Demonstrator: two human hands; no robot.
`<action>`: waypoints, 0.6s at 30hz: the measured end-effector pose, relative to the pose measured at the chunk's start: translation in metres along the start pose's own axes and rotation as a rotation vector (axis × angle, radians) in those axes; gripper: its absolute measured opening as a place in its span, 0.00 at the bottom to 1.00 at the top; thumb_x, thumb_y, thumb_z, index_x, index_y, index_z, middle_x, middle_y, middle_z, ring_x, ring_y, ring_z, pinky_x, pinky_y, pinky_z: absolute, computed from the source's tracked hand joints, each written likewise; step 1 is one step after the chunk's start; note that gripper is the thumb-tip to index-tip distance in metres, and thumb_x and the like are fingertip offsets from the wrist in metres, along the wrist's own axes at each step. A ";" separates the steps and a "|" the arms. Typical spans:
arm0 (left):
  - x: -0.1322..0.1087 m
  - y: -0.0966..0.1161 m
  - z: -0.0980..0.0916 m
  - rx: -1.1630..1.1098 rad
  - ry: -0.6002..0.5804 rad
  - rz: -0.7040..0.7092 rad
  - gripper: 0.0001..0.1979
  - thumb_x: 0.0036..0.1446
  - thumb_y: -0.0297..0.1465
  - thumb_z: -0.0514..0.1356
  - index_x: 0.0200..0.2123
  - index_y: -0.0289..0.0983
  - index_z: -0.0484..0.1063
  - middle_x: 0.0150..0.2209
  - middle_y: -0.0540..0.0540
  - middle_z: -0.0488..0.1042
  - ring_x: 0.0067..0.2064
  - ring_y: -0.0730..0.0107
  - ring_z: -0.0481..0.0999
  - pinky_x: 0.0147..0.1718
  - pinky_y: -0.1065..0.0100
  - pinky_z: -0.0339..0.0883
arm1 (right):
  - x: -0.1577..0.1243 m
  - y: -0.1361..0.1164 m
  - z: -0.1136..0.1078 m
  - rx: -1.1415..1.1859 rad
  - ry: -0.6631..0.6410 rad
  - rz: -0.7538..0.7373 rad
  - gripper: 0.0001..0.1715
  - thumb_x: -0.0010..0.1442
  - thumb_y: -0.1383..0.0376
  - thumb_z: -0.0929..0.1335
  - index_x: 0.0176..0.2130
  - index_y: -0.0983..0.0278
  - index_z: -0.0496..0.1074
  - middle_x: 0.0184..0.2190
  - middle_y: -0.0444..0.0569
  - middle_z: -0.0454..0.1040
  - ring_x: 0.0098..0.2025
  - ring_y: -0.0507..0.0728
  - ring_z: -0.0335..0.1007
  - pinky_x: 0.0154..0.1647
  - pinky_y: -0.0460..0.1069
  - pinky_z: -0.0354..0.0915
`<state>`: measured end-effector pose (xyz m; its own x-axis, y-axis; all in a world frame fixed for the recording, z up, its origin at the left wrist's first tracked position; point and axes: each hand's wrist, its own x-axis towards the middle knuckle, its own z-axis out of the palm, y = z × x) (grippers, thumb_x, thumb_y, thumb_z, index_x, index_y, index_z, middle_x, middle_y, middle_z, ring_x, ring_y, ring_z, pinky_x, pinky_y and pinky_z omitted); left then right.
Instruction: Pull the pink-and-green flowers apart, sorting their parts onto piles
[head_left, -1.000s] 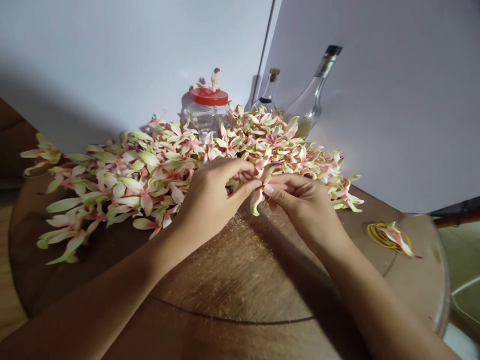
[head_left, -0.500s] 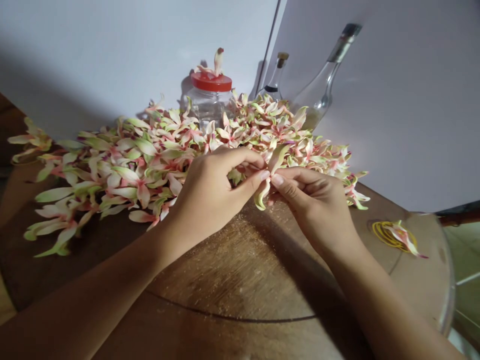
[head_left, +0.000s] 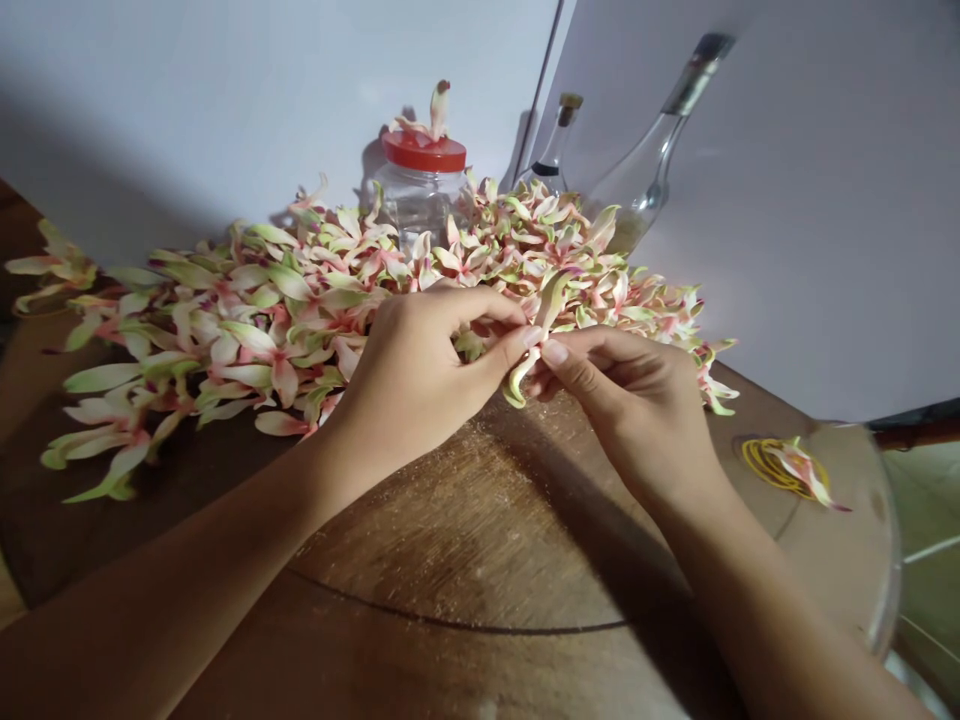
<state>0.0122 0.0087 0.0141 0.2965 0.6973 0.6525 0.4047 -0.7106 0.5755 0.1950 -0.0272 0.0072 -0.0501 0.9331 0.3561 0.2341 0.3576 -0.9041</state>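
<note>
My left hand [head_left: 420,370] and my right hand [head_left: 630,400] meet thumb to thumb over a round wooden table [head_left: 465,540]. Both pinch one small flower [head_left: 534,338] with pale green and pink petals, held just above the tabletop. Right behind my hands lies a wide heap of the same flowers [head_left: 300,300], spread from the far left to the right. The fingers of both hands are curled closed round the flower.
A clear plastic jar with a red lid [head_left: 420,195] stands behind the heap, one flower lying on the lid. Two glass bottles [head_left: 637,180] lean in the wall corner. Yellow rubber bands [head_left: 776,465] with a flower on them lie at the table's right edge.
My hands have kept pinching the flower and turned it slightly, one petal now pointing up. The view has tilted a little, so the heap sits lower left.
</note>
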 end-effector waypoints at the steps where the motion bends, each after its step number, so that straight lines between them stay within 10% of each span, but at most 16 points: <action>1: 0.000 0.000 0.000 0.008 0.000 0.004 0.04 0.62 0.29 0.63 0.38 0.40 0.79 0.38 0.49 0.83 0.39 0.68 0.81 0.40 0.66 0.76 | 0.000 0.000 0.000 -0.013 0.002 -0.005 0.08 0.62 0.59 0.73 0.35 0.61 0.81 0.28 0.45 0.80 0.29 0.52 0.75 0.34 0.48 0.73; 18: 0.003 0.004 -0.006 0.202 -0.167 0.219 0.07 0.59 0.24 0.58 0.31 0.39 0.73 0.30 0.48 0.76 0.37 0.65 0.75 0.40 0.63 0.70 | 0.001 -0.005 -0.009 -0.142 -0.146 -0.006 0.12 0.59 0.55 0.74 0.37 0.61 0.83 0.28 0.46 0.80 0.29 0.53 0.75 0.31 0.47 0.71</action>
<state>0.0097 0.0074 0.0208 0.5263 0.5477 0.6504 0.4737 -0.8241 0.3106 0.2026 -0.0281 0.0144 -0.1894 0.9303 0.3140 0.3672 0.3637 -0.8561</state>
